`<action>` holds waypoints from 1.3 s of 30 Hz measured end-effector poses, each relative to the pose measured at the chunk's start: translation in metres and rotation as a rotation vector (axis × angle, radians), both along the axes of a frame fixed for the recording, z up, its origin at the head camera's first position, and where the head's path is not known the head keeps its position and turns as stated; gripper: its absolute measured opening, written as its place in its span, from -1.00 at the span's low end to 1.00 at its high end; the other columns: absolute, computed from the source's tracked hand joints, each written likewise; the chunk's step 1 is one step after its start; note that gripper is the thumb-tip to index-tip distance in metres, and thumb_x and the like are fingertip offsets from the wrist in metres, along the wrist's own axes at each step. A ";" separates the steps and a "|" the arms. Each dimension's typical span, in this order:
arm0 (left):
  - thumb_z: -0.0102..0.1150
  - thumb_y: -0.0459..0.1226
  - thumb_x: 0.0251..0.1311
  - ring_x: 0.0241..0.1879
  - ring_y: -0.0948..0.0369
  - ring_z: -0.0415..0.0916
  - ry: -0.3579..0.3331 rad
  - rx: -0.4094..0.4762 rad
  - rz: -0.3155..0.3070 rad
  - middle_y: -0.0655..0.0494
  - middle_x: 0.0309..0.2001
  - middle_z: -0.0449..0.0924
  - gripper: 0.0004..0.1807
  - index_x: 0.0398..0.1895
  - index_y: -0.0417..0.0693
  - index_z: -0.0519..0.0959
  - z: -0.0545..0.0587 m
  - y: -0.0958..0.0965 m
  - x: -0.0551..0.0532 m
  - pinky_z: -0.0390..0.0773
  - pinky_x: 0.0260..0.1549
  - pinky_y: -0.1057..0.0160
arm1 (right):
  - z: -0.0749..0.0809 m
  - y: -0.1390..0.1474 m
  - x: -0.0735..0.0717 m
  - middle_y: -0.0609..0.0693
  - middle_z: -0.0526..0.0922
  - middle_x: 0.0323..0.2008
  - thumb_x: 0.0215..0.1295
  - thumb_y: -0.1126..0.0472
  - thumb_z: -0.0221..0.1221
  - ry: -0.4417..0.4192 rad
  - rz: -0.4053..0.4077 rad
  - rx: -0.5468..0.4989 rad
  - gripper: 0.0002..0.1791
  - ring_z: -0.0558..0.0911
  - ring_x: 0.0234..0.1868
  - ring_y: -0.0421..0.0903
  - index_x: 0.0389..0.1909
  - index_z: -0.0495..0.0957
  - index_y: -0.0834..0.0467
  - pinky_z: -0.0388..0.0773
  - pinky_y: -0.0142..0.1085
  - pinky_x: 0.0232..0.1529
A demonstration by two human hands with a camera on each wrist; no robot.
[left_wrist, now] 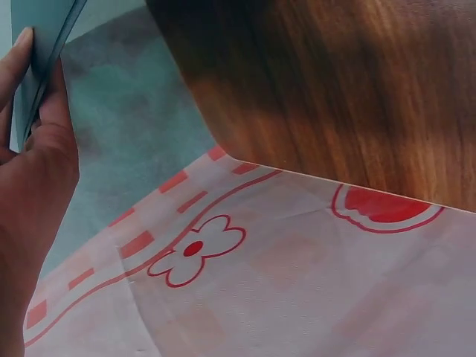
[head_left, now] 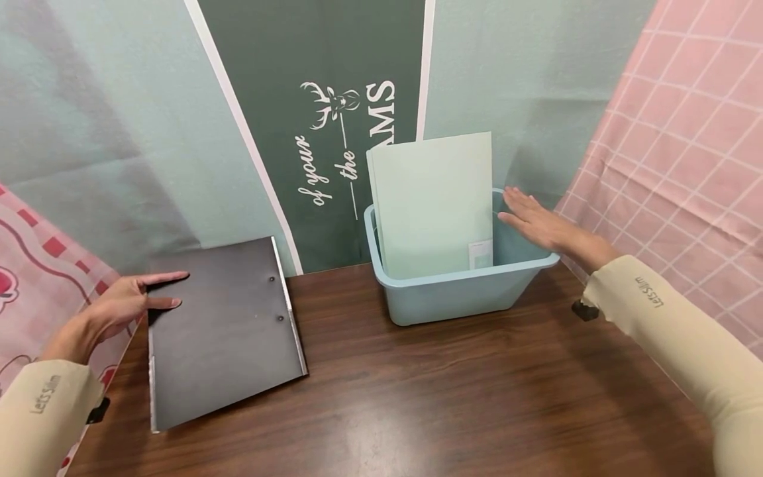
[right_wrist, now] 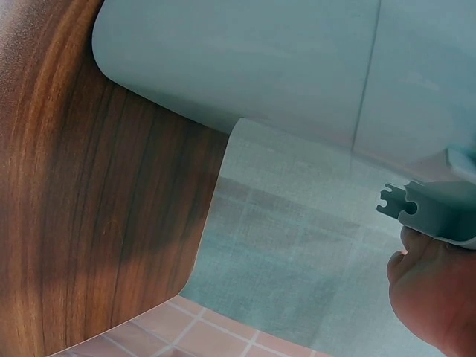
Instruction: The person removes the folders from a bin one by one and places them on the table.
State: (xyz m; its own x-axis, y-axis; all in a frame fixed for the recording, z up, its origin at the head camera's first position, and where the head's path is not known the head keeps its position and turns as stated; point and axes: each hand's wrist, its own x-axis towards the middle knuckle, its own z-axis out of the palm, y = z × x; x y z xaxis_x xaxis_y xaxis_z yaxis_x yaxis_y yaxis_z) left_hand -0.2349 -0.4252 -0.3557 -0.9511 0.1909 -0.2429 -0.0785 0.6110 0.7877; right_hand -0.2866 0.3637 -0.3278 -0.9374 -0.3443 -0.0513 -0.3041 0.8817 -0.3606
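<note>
My left hand (head_left: 122, 305) grips the left edge of a black file folder (head_left: 220, 338), two fingers lying over its top face. Two small rivets show near the folder's right edge. In the left wrist view, thumb and fingers pinch the folder (left_wrist: 46, 56) from both sides. A light blue plastic bin (head_left: 456, 301) stands on the table to the right. Pale green folders (head_left: 435, 199) stand upright inside it, the front one with a small white label (head_left: 479, 255). My right hand (head_left: 536, 222) is at the bin's right end, fingers straight, holding nothing.
The brown wood-grain table (head_left: 381, 397) meets a green cloth backdrop (head_left: 334, 40) with white lettering at the back. A pink checked cloth (head_left: 697, 132) hangs at the right, close to my right forearm. A patterned pink cloth (head_left: 36, 278) hangs at the left.
</note>
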 end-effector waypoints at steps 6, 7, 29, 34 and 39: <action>0.46 -0.22 0.33 -0.76 0.30 0.05 0.068 -0.018 0.025 0.07 -0.29 0.61 -0.54 0.27 0.33 0.71 -0.012 -0.004 -0.002 0.17 -0.79 0.04 | -0.004 0.000 0.001 0.28 -0.43 0.69 0.73 -0.25 -0.35 0.014 -0.002 -0.010 -0.09 -0.40 0.69 0.25 0.68 -0.37 0.33 -0.47 0.11 0.65; 0.45 -0.24 0.33 -0.74 0.30 0.01 0.080 -0.020 0.016 0.03 -0.23 0.58 -0.56 0.24 0.33 0.73 -0.014 -0.005 -0.002 0.13 -0.77 0.03 | -0.005 0.000 0.001 0.29 -0.43 0.69 0.73 -0.25 -0.35 0.018 -0.001 -0.012 -0.09 -0.40 0.69 0.26 0.68 -0.37 0.33 -0.47 0.12 0.65; 0.43 -0.25 0.33 -0.71 0.35 -0.04 0.007 -0.128 -0.077 -0.60 0.17 0.39 -0.32 0.46 -0.32 0.47 -0.030 -0.018 -0.027 0.25 -0.73 0.27 | -0.009 -0.009 0.006 0.24 -0.44 0.70 0.72 -0.27 -0.36 0.020 -0.049 -0.002 -0.09 -0.39 0.70 0.24 0.69 -0.37 0.30 -0.43 0.14 0.65; 0.54 -0.18 0.22 -0.66 0.29 -0.06 0.018 -0.174 -0.117 -0.73 0.46 0.03 -0.12 0.50 -0.39 0.36 -0.033 -0.016 -0.026 0.15 -0.70 0.24 | -0.009 -0.008 0.006 0.26 -0.43 0.69 0.73 -0.26 -0.37 0.026 -0.049 0.000 -0.10 -0.39 0.70 0.24 0.69 -0.37 0.32 -0.44 0.13 0.65; 0.60 -0.22 0.13 -0.59 0.30 -0.01 0.087 -0.252 -0.180 -0.70 0.39 0.12 -0.04 0.50 -0.47 0.31 -0.040 -0.017 -0.027 0.18 -0.65 0.23 | -0.009 -0.008 0.006 0.27 -0.44 0.69 0.73 -0.24 -0.36 0.018 -0.046 -0.010 -0.11 -0.39 0.69 0.25 0.68 -0.37 0.32 -0.46 0.12 0.65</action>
State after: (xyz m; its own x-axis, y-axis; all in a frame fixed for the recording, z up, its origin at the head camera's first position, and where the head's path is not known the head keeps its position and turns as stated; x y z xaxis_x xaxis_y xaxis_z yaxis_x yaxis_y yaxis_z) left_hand -0.2621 -0.4423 -0.3954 -0.9267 0.3021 -0.2233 0.1095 0.7859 0.6086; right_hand -0.2807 0.3554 -0.3364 -0.9531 -0.3010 -0.0307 -0.2698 0.8914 -0.3643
